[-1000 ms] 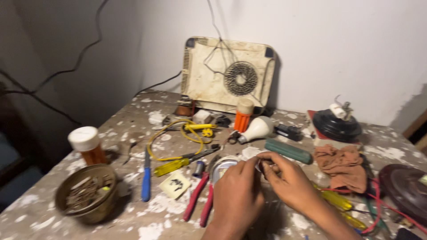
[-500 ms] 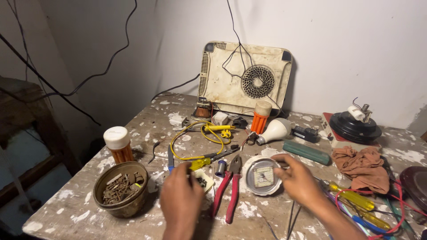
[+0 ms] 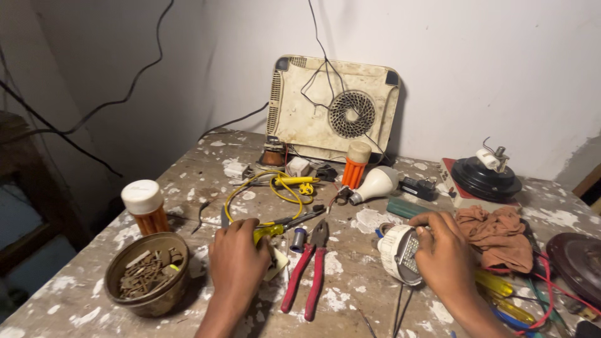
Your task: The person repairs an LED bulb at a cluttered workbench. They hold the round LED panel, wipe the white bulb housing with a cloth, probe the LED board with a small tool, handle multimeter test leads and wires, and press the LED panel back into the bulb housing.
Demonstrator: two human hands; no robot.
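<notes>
**Hands part: left on the yellow tool, right on the lamp base**

Since half a second ago, the left hand point(image 3: 236, 263) has come forward from the near table edge and now lies over the yellow-handled tool point(image 3: 268, 231), fingers curled down around its handle. Meanwhile the round lamp base point(image 3: 400, 253), which lay flat and face up, now stands tilted on its edge under the right hand point(image 3: 446, 256). That hand's fingers wrap over the top and far side of the base, gripping it; thin dark wires point(image 3: 400, 310) trail from it toward the near edge.

Red pliers point(image 3: 308, 266) lie between the two hands, handles pointing to the near edge, just beside the left hand but not touching it. A small blue-grey cylinder point(image 3: 299, 239) stands near the plier jaws. Left of the left hand sits a metal bowl point(image 3: 148, 300) of rusty bits, with an orange bottle point(image 3: 145, 206), white-capped, behind it.

Yellow wire point(image 3: 263, 184) loops across the paint-spattered table point(image 3: 350, 294). A white bulb point(image 3: 374, 185) lies farther back, beside an orange part point(image 3: 355, 164). A cream-coloured appliance point(image 3: 332, 106) with a round vent leans upright against the wall. A brown rag point(image 3: 498, 231) lies just right of the right hand, and a black round part point(image 3: 486, 175) sits behind it.
</notes>
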